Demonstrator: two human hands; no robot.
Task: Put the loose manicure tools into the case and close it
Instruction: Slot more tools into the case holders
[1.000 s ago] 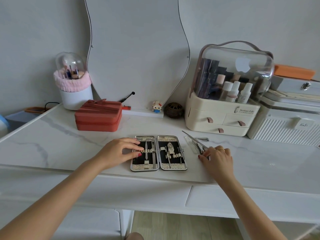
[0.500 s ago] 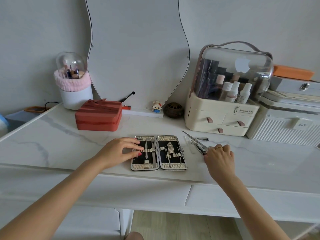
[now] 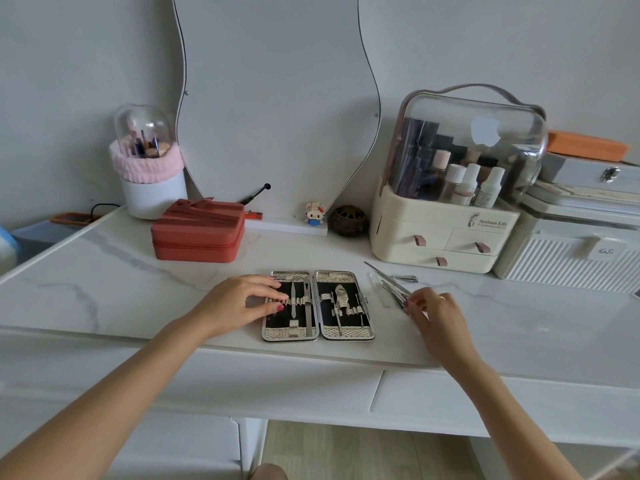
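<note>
The manicure case (image 3: 318, 332) lies open flat on the white marble table (image 3: 138, 292), black inside with silver woven edges and several tools strapped in. My left hand (image 3: 239, 303) rests on the case's left half, fingers relaxed over its edge. Just right of the case lies a heap of loose metal tools (image 3: 393, 287), with a small nail clipper (image 3: 407, 279) behind it. My right hand (image 3: 434, 311) pinches the near end of the loose tools with its fingertips.
A red zip box (image 3: 199, 235) stands behind at the left, a brush holder with a pink band (image 3: 149, 168) beyond it. A cream cosmetics organiser (image 3: 446, 209) and white boxes (image 3: 571, 258) fill the back right. A wavy mirror (image 3: 277, 105) leans on the wall.
My right hand has slid a little to the right and drawn back from the heap, its fingertips now pinching the tools' near end. The left hand has stayed on the case.
</note>
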